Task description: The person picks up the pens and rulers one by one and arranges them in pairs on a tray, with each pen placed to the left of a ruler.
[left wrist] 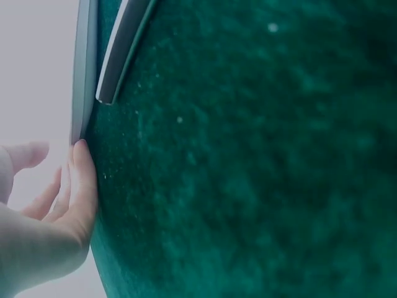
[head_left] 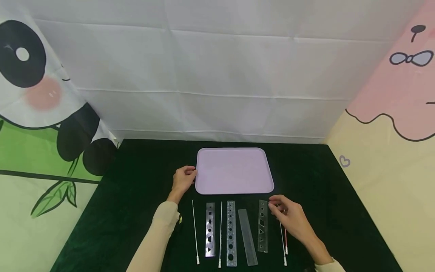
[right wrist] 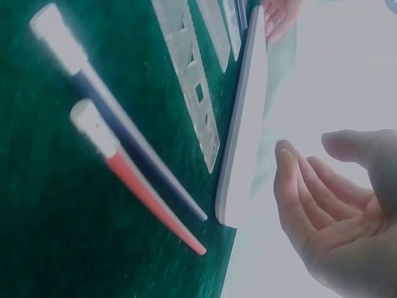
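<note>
Tray point(head_left: 234, 171) lies placed; rulers point(head_left: 248, 238) and sticks point(head_left: 195, 231) all lie off it, around six o'clock. Left hand point(head_left: 183, 179), thumb apart, touches its nine-o'clock edge; right hand point(head_left: 289, 216), loosely spread, holds nothing.

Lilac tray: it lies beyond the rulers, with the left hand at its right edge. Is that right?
Not quite: the head view shows the left hand at the left edge of the lilac tray. It does lie beyond the rulers.

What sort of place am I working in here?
Probably an improvised tabletop recording set, though I can't be sure: a table covered in dark green velvety cloth, a creased white fabric-like backdrop, and a colourful cartoon-printed side panel.
</note>
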Tool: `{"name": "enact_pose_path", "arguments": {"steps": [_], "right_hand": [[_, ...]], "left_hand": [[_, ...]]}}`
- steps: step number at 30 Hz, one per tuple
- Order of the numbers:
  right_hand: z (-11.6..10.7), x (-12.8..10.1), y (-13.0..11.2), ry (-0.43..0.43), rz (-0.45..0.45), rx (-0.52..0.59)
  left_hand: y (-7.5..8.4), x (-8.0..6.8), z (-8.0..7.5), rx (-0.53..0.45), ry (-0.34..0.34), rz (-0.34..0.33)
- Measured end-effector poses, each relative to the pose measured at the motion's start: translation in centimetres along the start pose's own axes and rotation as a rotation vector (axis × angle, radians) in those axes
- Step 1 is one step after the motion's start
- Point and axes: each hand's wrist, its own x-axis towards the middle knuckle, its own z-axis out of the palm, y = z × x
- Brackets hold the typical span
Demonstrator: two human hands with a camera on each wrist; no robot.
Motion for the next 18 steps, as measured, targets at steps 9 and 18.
{"name": "enact_pose_path", "arguments": {"steps": [9, 18], "right_hand": [[1.2, 0.4, -0.8, -0.05, -0.027, 0.026], [2.6, 0.3, -2.0, -0.118, -0.037, 0.066]], "left_hand": [[-0.2, 0.1, 0.1, 0.091, -0.062, -0.012], [0.0, 0.1, -0.1, 0.123, -0.069, -0.008]]}}
